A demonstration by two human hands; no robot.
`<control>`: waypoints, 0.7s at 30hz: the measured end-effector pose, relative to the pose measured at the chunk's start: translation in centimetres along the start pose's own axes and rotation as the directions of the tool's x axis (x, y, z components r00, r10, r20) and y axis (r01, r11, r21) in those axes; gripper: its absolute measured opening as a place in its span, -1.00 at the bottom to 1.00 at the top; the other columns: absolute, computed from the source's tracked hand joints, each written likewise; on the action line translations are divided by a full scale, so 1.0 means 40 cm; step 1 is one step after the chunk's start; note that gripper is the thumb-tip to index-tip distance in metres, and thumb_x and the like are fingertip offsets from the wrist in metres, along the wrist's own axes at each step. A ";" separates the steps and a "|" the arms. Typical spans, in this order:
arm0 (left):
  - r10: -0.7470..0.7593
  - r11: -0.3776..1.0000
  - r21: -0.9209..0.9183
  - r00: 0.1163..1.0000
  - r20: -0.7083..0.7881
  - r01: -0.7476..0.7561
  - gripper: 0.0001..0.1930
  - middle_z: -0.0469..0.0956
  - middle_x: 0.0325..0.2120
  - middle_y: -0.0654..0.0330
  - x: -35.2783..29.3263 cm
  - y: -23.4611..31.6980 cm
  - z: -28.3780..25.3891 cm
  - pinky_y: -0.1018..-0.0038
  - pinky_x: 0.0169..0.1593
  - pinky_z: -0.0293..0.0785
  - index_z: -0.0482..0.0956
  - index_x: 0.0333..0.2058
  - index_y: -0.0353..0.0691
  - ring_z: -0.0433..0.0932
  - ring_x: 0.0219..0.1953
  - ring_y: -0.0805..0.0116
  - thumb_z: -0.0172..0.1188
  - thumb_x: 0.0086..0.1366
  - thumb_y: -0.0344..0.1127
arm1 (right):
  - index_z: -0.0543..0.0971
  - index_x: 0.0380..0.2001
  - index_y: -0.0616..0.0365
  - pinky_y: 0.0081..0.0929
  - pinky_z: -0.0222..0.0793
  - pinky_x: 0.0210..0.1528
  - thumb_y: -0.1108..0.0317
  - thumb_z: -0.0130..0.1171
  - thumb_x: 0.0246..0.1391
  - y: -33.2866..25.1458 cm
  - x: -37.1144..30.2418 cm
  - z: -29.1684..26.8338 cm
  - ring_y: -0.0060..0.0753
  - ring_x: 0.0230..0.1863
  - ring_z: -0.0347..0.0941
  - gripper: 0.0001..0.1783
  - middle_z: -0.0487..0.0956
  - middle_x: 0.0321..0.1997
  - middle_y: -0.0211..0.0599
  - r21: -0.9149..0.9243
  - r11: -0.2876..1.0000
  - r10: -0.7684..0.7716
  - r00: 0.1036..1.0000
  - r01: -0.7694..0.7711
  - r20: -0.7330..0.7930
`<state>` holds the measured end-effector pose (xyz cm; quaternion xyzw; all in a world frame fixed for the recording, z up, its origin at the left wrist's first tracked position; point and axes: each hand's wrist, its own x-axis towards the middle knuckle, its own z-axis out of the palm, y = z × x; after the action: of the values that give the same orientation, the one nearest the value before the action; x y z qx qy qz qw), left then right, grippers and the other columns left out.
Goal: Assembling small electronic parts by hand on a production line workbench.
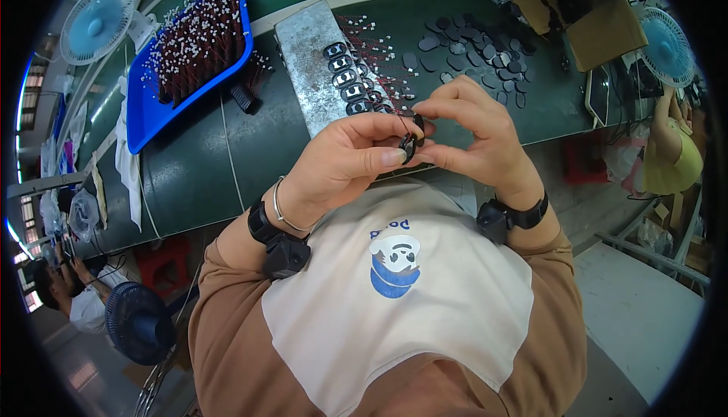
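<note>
Close to my body, both hands meet over a small black oval housing (pixel 408 148). My left hand (pixel 345 148) is closed, pinching it between thumb and index finger. A thin dark disc-like piece (pixel 419 123) stands at its upper side, gripped by the thumb and fingertips of my right hand (pixel 481 129). Fingers partly hide both pieces, so whether they are joined cannot be told. Beyond my left hand lies a worn metal block (pixel 307 64). Along its right edge sits a row of black oval housings (pixel 345 79) with pale centres, red wires with white connectors trailing right.
A blue tray (pixel 140 117) full of wired parts stands at the left, a black part (pixel 244 98) beside it. Many dark oval discs (pixel 485 57) lie scattered on the green table (pixel 280 170). A cardboard box (pixel 607 34) and fans (pixel 95 23) flank the table.
</note>
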<state>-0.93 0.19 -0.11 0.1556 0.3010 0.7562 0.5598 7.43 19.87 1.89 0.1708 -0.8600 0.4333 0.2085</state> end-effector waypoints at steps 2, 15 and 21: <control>-0.002 1.000 -0.005 1.000 0.005 0.002 -0.71 0.45 -0.07 0.06 0.000 -0.001 -0.002 0.38 0.10 0.38 0.45 -0.08 -0.37 0.46 -0.05 0.32 0.11 0.19 -0.55 | 0.55 -0.29 0.29 -0.48 0.31 -0.29 0.48 0.35 -0.36 0.004 -0.007 0.005 -0.36 -0.33 0.38 -0.59 0.47 -0.34 -0.25 0.005 1.000 -0.007 1.000 0.007 -0.005; -0.016 0.944 -0.326 0.995 0.103 0.049 -0.74 0.53 -0.24 0.18 0.006 -0.012 -0.019 0.53 -0.16 0.54 0.45 -0.09 -0.23 0.54 -0.20 0.39 0.12 0.23 -0.44 | 0.54 -0.21 0.31 -0.52 0.30 -0.26 0.41 0.34 -0.21 -0.049 0.000 -0.001 -0.33 -0.30 0.37 -0.59 0.46 -0.27 -0.20 0.042 0.997 -0.062 0.994 0.065 -0.085; -0.019 0.928 -0.373 0.999 -0.045 0.001 -0.78 0.54 -0.30 0.22 0.011 -0.035 0.001 0.58 -0.27 0.55 0.47 -0.12 -0.21 0.55 -0.33 0.46 0.12 0.24 -0.39 | 0.54 -0.20 0.31 -0.53 0.32 -0.27 0.40 0.33 -0.20 -0.064 0.000 0.015 -0.31 -0.30 0.40 -0.59 0.48 -0.31 -0.19 -0.048 0.999 0.021 0.998 -0.024 -0.063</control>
<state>0.02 0.88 -1.00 0.0267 0.1660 0.8003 0.5756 8.52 17.93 3.29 0.1422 -0.8652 0.4198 0.2344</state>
